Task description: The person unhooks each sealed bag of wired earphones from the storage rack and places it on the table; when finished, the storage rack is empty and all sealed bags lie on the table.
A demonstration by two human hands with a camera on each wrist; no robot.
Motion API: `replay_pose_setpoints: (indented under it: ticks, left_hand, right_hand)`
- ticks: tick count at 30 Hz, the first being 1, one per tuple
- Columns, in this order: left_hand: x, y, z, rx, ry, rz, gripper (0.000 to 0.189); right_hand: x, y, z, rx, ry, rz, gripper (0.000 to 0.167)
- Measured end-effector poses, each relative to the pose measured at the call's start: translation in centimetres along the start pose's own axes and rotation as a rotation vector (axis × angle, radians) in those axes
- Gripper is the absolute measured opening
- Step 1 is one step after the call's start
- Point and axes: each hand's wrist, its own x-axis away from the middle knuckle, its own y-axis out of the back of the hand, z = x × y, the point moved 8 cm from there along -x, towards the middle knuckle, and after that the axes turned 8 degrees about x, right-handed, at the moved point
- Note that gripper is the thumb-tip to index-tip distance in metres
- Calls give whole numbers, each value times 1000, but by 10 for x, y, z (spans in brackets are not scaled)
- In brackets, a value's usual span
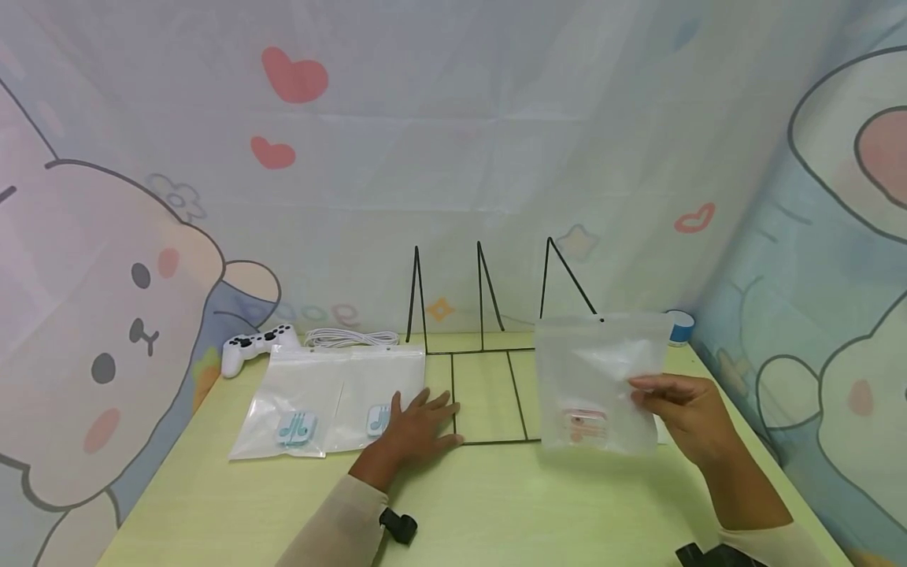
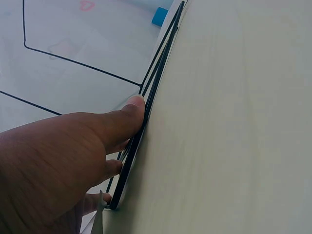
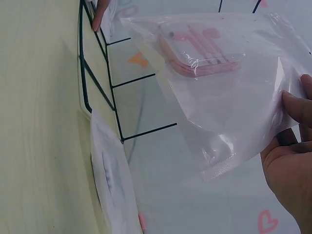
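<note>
My right hand (image 1: 683, 413) pinches the right edge of a frosted plastic bag (image 1: 602, 354) between thumb and fingers. Inside it, a clear-lidded case with pink earphones (image 3: 202, 48) shows through. The bag hangs upright in front of the right end of a black wire rack (image 1: 489, 352). My left hand (image 1: 414, 429) lies on the rack's left end with its fingers spread, and the thumb (image 2: 131, 109) touches the front wire. Beside that hand, two frosted bags lie side by side, the left bag (image 1: 262, 417) and the right bag (image 1: 354, 386), each holding a light-blue earphone case.
Behind the bags sit a white game controller (image 1: 258, 345) and a coiled white cable (image 1: 350, 338). A blue-and-white roll (image 1: 681, 327) stands at the back right. Another white bag (image 3: 114, 170) lies beyond the rack's right end. A printed cloth backdrop (image 1: 453, 118) encloses the table.
</note>
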Motion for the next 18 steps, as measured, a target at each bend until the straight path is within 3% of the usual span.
replay_pose_setpoints:
  ticks: [11, 18]
  left_hand:
    - [1, -2, 4, -5, 5, 8, 61]
    - [0, -1, 3, -16, -5, 7, 63]
  right_hand:
    - [6, -2, 10, -79, 70, 42, 45]
    - [9, 18, 19, -57, 89, 102, 51]
